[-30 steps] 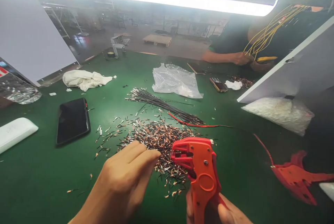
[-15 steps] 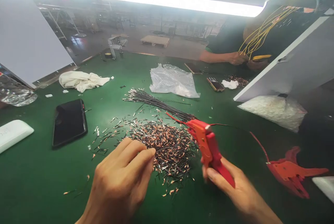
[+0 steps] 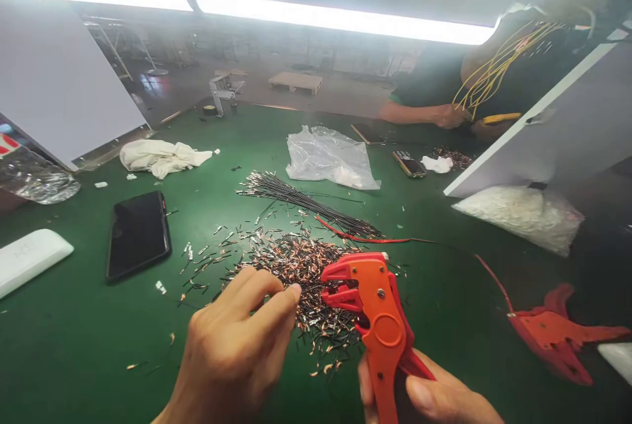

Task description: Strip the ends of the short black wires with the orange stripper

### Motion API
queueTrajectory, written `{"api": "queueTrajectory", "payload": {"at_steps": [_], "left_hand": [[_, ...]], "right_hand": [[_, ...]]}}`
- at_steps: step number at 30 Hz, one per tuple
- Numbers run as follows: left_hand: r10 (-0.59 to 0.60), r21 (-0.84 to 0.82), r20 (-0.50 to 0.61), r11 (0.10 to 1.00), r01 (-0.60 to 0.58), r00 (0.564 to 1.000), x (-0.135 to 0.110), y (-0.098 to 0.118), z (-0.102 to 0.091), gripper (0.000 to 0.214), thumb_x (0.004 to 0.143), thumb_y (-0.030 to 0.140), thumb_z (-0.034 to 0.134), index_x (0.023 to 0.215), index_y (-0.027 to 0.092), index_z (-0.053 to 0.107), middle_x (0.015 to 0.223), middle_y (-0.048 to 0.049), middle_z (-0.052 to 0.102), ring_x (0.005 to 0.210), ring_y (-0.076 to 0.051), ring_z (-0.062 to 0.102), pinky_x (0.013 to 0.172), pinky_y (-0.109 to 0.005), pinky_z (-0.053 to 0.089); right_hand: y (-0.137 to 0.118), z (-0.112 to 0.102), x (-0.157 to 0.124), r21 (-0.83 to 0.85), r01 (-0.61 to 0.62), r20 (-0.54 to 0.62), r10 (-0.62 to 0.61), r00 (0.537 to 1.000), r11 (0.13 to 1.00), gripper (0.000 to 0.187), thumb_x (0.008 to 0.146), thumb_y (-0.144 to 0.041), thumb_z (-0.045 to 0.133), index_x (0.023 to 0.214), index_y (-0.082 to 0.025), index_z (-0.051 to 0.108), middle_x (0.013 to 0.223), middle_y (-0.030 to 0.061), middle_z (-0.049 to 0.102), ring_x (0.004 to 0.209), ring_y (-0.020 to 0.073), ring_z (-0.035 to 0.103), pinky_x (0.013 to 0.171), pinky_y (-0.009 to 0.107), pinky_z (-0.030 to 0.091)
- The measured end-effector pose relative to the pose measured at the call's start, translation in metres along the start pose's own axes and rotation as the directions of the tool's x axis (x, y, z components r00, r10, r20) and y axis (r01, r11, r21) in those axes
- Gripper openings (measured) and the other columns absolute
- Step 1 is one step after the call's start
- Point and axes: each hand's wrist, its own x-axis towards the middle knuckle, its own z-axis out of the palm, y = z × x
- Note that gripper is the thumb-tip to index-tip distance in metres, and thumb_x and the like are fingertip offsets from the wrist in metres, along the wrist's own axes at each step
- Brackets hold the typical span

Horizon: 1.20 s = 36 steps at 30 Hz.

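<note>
My right hand (image 3: 429,397) grips the handles of an orange wire stripper (image 3: 375,318), held upright with its jaws pointing left. My left hand (image 3: 237,345) is pinched, thumb against fingertips, close to the jaws; what it holds is too small to make out. Both hover over a pile of short stripped wire bits with copper ends (image 3: 296,272) on the green table (image 3: 74,345). Behind the pile lies a bundle of long thin black wires (image 3: 306,200) and a red wire (image 3: 365,238).
A black phone (image 3: 138,233) and a white flat object (image 3: 29,256) lie at the left. A white cloth (image 3: 158,155), clear plastic bags (image 3: 330,157), a second orange stripper (image 3: 557,335) and a white bag (image 3: 523,213) surround them. A person (image 3: 464,95) opposite handles yellow wires.
My right hand swung the stripper out to the right, jaws away, then brought it back upright with the jaws next to my left fingertips. The left hand stayed pinched over the pile.
</note>
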Motion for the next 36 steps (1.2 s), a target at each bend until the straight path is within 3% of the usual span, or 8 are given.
{"api": "queueTrajectory", "payload": {"at_steps": [8,15,19,23,28,33,36], "left_hand": [[-0.023,0.001,-0.046,1.0,0.023,0.999,-0.001,0.006,0.002,0.018,0.09,0.003,0.061,0.099,0.018,0.064,0.082,-0.0015,0.062,0.07,-0.012,0.056,0.06,-0.022,0.046],[-0.047,0.003,-0.118,0.999,0.048,0.992,-0.003,0.02,0.011,0.017,0.091,0.004,0.058,0.093,0.02,0.063,0.072,0.0016,0.066,0.056,-0.009,0.057,0.05,-0.02,0.044],[-0.119,-0.167,-0.045,0.98,0.11,0.992,-0.003,0.024,0.012,0.02,0.092,0.003,0.054,0.087,0.02,0.062,0.072,0.0015,0.064,0.058,-0.009,0.059,0.051,-0.019,0.046],[-0.2,-0.332,-0.008,0.925,0.186,0.98,-0.001,0.023,0.008,0.02,0.091,0.003,0.058,0.082,0.021,0.059,0.069,0.0038,0.06,0.057,-0.008,0.056,0.051,-0.019,0.046],[-0.275,-0.316,0.015,0.911,0.265,0.961,0.001,0.024,0.005,0.019,0.092,0.01,0.06,0.076,0.02,0.06,0.063,0.0048,0.055,0.053,-0.009,0.051,0.048,-0.021,0.042],[-0.25,-0.328,0.041,0.911,0.25,0.967,0.003,0.022,0.0,0.016,0.09,0.01,0.061,0.08,0.021,0.062,0.062,0.0058,0.056,0.052,-0.008,0.052,0.046,-0.019,0.04],[-0.228,-0.347,0.041,0.91,0.228,0.973,0.005,0.018,-0.003,0.015,0.09,0.009,0.061,0.085,0.022,0.065,0.064,0.0064,0.058,0.052,-0.007,0.052,0.045,-0.018,0.039]], "right_hand": [[0.003,-0.001,0.001,-0.031,0.019,0.027,-0.018,0.999,0.999,0.051,0.082,-0.056,0.074,0.098,-0.008,0.067,0.071,0.0014,0.054,0.062,0.0101,0.044,0.061,0.022,0.033],[0.002,-0.001,0.004,-0.104,0.028,0.044,-0.023,0.999,0.994,0.046,0.085,-0.055,0.071,0.1,-0.011,0.064,0.076,0.002,0.057,0.064,0.0102,0.044,0.061,0.023,0.032],[0.002,-0.002,0.009,-0.131,0.076,0.078,-0.067,0.995,0.988,0.047,0.083,-0.054,0.071,0.098,-0.01,0.063,0.073,0.0015,0.055,0.064,0.0108,0.046,0.061,0.022,0.034],[0.001,-0.003,0.009,-0.128,0.018,0.065,-0.01,0.998,0.992,0.048,0.082,-0.054,0.072,0.094,-0.008,0.065,0.072,0.0027,0.057,0.065,0.0112,0.05,0.061,0.022,0.035],[0.007,-0.007,0.007,-0.061,0.003,0.069,0.001,0.998,0.998,0.05,0.076,-0.052,0.077,0.099,-0.008,0.069,0.072,0.0014,0.055,0.064,0.0111,0.048,0.064,0.022,0.037],[0.02,-0.014,0.013,-0.045,0.124,0.13,-0.117,0.985,0.991,0.051,0.075,-0.054,0.073,0.097,-0.007,0.071,0.068,0.0008,0.052,0.059,0.0103,0.044,0.055,0.02,0.034],[0.02,-0.014,0.013,-0.061,0.12,0.12,-0.112,0.986,0.991,0.05,0.077,-0.052,0.073,0.098,-0.006,0.07,0.069,0.0017,0.053,0.06,0.0109,0.046,0.056,0.02,0.035]]}}
